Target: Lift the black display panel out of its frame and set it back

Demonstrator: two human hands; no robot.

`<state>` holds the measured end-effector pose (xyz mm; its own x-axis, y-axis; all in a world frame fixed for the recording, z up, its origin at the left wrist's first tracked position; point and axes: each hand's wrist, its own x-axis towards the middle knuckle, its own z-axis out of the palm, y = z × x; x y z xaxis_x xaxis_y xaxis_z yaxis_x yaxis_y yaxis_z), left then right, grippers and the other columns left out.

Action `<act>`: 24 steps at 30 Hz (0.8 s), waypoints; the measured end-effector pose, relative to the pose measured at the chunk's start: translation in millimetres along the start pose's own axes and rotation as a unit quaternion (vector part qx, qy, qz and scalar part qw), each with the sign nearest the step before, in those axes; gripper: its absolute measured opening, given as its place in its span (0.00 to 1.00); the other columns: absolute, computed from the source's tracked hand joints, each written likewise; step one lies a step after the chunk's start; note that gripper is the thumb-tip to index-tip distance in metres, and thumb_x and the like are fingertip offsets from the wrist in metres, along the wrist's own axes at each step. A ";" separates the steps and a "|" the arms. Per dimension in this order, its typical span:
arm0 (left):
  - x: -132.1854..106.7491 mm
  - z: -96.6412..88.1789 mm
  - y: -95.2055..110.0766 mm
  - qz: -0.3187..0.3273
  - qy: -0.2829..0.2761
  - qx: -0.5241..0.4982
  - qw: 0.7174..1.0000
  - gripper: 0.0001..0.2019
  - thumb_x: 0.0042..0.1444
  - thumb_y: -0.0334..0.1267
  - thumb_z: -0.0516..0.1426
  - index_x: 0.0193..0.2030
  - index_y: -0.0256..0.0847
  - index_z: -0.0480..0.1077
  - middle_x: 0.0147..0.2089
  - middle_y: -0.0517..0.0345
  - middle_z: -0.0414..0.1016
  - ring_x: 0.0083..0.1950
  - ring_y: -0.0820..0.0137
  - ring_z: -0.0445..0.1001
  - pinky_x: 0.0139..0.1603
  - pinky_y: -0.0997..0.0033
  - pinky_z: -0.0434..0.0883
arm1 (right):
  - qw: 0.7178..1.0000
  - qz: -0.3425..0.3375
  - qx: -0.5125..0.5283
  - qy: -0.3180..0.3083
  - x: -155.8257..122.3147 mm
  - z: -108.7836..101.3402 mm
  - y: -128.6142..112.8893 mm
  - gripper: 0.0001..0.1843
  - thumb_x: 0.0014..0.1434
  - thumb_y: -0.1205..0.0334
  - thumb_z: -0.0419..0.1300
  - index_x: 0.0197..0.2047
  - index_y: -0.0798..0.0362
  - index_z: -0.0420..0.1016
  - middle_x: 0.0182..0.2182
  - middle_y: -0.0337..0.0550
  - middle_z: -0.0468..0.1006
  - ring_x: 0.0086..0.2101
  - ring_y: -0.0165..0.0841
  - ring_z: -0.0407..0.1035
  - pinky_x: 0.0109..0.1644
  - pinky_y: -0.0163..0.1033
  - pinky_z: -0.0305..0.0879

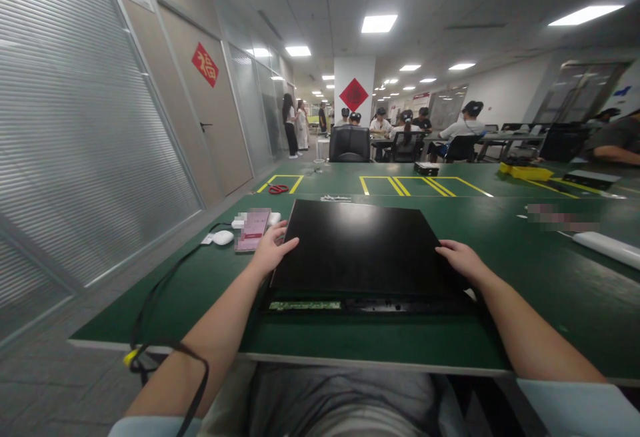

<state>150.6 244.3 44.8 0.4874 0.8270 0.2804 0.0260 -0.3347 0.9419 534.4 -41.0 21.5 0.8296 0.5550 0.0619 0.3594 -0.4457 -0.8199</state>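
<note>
A flat black display panel lies in front of me, with light glaring off its far part. My left hand grips the panel's left edge, its thumb over the top face. At the opposite edge, my right hand is closed on the panel, with most of its fingers out of sight underneath. Along the near side shows a black frame carrying a narrow green circuit board. How the panel's underside meets the frame is hidden.
The green table bears a phone, a white plug-like piece on a black cable, red-handled scissors, a yellow tray and a long white object. Several people sit at tables farther back.
</note>
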 end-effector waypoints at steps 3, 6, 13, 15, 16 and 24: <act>-0.2 -0.8 -1.3 0.018 -0.005 -0.012 1.000 0.29 0.35 0.57 0.71 0.40 0.37 0.79 0.69 0.39 0.61 0.69 0.48 0.63 0.66 0.54 0.65 | 0.998 0.027 0.048 -0.014 -2.5 -0.5 -2.2 0.10 0.54 0.60 0.62 0.38 0.52 0.83 0.38 0.49 0.85 0.41 0.43 0.78 0.45 0.42 0.73; 0.8 -1.4 -3.5 0.029 -0.003 -0.006 1.000 0.26 0.37 0.57 0.70 0.36 0.37 0.78 0.66 0.37 0.65 0.68 0.48 0.64 0.65 0.54 0.66 | 0.995 0.007 0.095 0.011 -3.4 -0.7 -3.8 0.10 0.50 0.59 0.64 0.36 0.52 0.82 0.37 0.49 0.85 0.43 0.44 0.78 0.46 0.43 0.73; -0.2 2.2 1.6 0.052 0.071 -0.076 0.993 0.29 0.38 0.62 0.69 0.37 0.38 0.77 0.57 0.44 0.76 0.62 0.51 0.71 0.63 0.56 0.67 | 0.957 -0.031 0.280 -0.067 -22.4 -9.2 -25.6 0.29 0.50 0.55 0.61 0.56 0.48 0.73 0.45 0.45 0.83 0.44 0.44 0.79 0.48 0.46 0.74; 0.7 0.1 3.6 0.014 0.063 -0.117 0.991 0.32 0.37 0.61 0.69 0.42 0.38 0.77 0.50 0.47 0.80 0.56 0.52 0.76 0.59 0.56 0.70 | 0.953 -0.014 0.276 -0.121 -31.3 -14.9 -33.7 0.35 0.53 0.53 0.59 0.65 0.43 0.65 0.48 0.44 0.82 0.43 0.44 0.79 0.47 0.48 0.75; 1.8 -1.7 4.2 -0.010 0.059 -0.131 0.990 0.33 0.36 0.61 0.70 0.42 0.38 0.78 0.46 0.49 0.82 0.54 0.52 0.77 0.57 0.56 0.72 | 0.950 -0.005 0.279 -0.141 -35.2 -17.4 -37.0 0.36 0.55 0.52 0.57 0.67 0.43 0.63 0.48 0.46 0.82 0.42 0.44 0.79 0.47 0.48 0.74; 9.0 -1.7 -1.8 -0.060 0.084 -0.172 0.980 0.27 0.35 0.59 0.69 0.36 0.38 0.80 0.36 0.52 0.83 0.51 0.52 0.79 0.54 0.58 0.72 | 0.948 -0.014 0.300 -0.104 -41.2 -17.8 -39.2 0.28 0.55 0.49 0.56 0.58 0.47 0.72 0.45 0.48 0.82 0.43 0.46 0.79 0.49 0.49 0.74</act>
<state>153.4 253.1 46.0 0.3480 0.9232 0.1632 -0.2351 -0.0826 0.9685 493.7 -58.9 61.2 0.6990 0.7146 0.0262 0.0212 0.0160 -0.9996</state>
